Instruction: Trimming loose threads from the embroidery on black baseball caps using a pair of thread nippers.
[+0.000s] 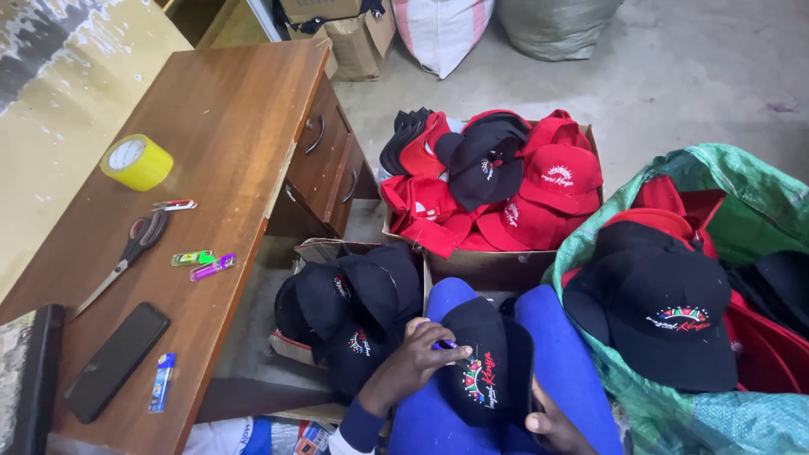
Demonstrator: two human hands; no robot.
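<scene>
A black cap [489, 371] with coloured embroidery on its front rests on my lap, over blue trousers [573, 371]. My left hand [417, 358] lies on the cap's left side and pinches a small purple lighter [444, 344] against it. My right hand [552, 425] holds the cap's lower right edge, mostly hidden below the cap. An open cardboard box [312, 253] of several black caps sits just left of my knees.
A wooden desk [227, 118] at left carries a yellow tape roll [136, 162], scissors [126, 257], small lighters [202, 263], a dark phone [118, 361]. A box [497, 265] of red and black caps stands ahead. A green sack [758, 194] of caps lies at right.
</scene>
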